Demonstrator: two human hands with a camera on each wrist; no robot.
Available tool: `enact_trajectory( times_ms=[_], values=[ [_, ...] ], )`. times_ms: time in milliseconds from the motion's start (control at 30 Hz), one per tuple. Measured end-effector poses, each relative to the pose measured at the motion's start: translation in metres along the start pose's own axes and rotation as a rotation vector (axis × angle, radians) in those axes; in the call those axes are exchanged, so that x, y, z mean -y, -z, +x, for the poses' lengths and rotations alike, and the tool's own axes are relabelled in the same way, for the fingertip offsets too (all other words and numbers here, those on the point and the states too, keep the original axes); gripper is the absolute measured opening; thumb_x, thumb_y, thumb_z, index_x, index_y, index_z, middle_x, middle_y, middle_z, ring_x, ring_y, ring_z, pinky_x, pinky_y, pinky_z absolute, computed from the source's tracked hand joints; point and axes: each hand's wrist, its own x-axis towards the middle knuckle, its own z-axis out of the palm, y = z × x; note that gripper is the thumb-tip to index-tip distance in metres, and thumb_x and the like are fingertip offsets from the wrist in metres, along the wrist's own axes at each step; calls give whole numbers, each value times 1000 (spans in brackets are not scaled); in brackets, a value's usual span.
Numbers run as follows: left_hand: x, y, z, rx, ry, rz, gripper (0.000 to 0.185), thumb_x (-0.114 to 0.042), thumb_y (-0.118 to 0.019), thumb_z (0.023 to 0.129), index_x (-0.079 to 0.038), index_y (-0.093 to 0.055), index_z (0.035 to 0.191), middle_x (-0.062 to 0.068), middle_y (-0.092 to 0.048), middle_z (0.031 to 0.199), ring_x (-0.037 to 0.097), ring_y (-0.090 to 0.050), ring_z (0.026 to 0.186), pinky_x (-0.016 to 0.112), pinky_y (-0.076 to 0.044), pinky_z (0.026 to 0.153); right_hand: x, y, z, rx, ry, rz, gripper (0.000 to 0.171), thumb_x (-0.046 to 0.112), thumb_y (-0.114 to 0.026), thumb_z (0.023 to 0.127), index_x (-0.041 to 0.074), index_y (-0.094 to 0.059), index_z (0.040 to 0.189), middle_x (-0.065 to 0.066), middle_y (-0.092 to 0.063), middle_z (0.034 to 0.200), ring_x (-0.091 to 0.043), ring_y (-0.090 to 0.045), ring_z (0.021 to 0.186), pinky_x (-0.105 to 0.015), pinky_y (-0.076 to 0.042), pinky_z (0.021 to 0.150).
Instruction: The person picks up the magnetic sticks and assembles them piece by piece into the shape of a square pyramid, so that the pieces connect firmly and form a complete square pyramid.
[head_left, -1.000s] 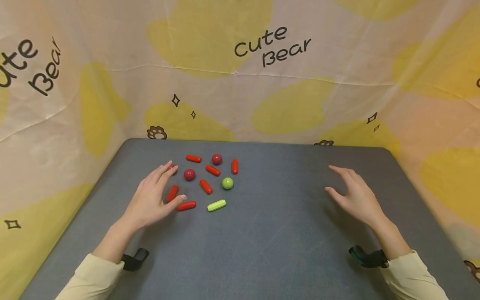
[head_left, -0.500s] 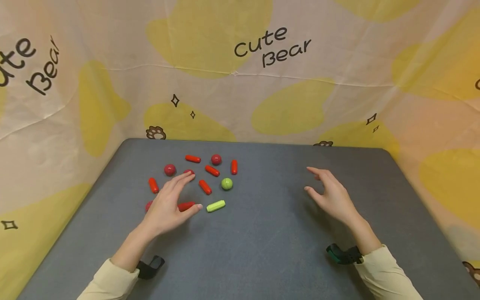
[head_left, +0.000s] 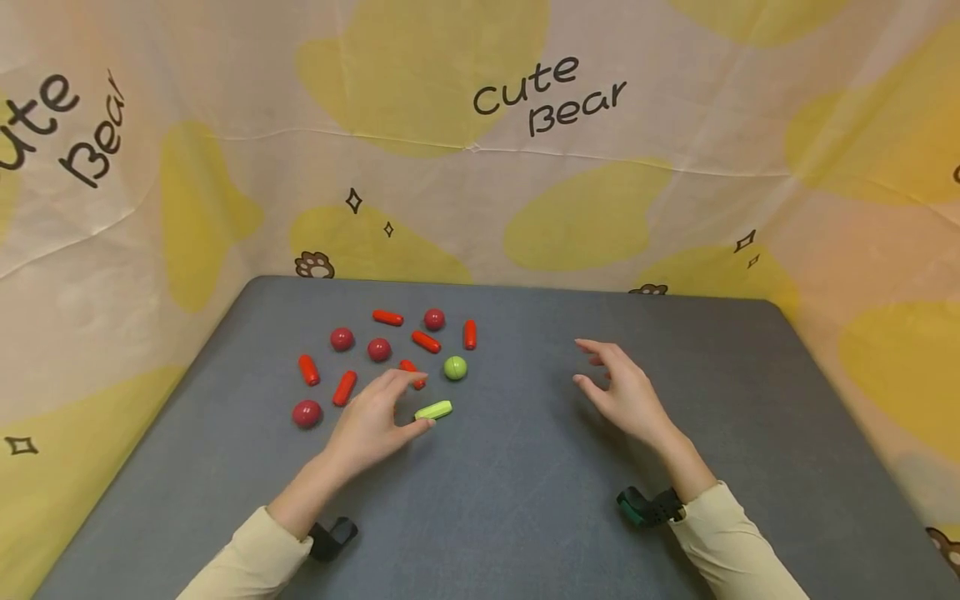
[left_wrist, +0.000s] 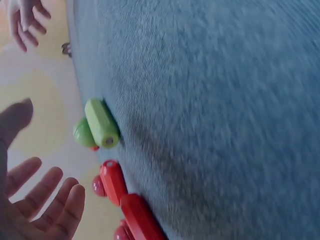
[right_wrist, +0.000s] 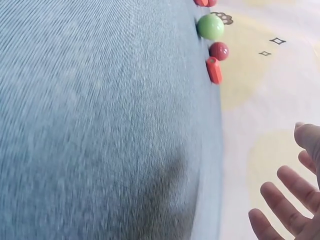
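Observation:
My left hand (head_left: 375, 423) hovers over the near side of a group of beads, fingers spread and nothing between them. In the head view its thumb tip overlaps the edge of a light green ribbed cylinder bead (head_left: 437, 408). Its index fingertip covers part of a red cylinder bead (head_left: 409, 367). A green round bead (head_left: 455, 367) lies just beyond. The left wrist view shows the green cylinder (left_wrist: 101, 124) resting on the table, apart from the fingers. My right hand (head_left: 626, 398) is held over the table's right half, fingers loosely bent, holding nothing.
Several red cylinder beads (head_left: 345, 388) and dark red round beads (head_left: 306, 414) lie scattered on the left half of the grey table (head_left: 510, 517). A patterned cloth (head_left: 585, 208) rises behind the table and at both sides. Each wrist wears a black strap (head_left: 333, 538).
Both hands have moved toward the middle: the left to the right and slightly nearer, the right to the left. Beads at the left came into sight; one red cylinder is now hidden behind the left hand.

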Motion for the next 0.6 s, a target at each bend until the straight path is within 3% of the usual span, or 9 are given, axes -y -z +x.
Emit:
enact_trajectory(
  times_ms=[200,600],
  values=[
    [-4,-11,6,29,20,24,45,-21,-79,70,-13,-63,111,3,-62,103,17,-60,86,36,-50,70,5,-11,7,29,0,27,52,18,-68,83,11,-49,131,-8,-56,119,-23,-58,102,-40,-50,78],
    [-4,-29,17,87,60,58,37,-14,-80,68,-11,-67,102,1,-62,93,16,-60,82,36,-49,72,18,-39,19,93,40,89,45,17,-66,85,10,-52,127,-3,-58,118,-20,-59,100,-33,-48,73]
  ],
)
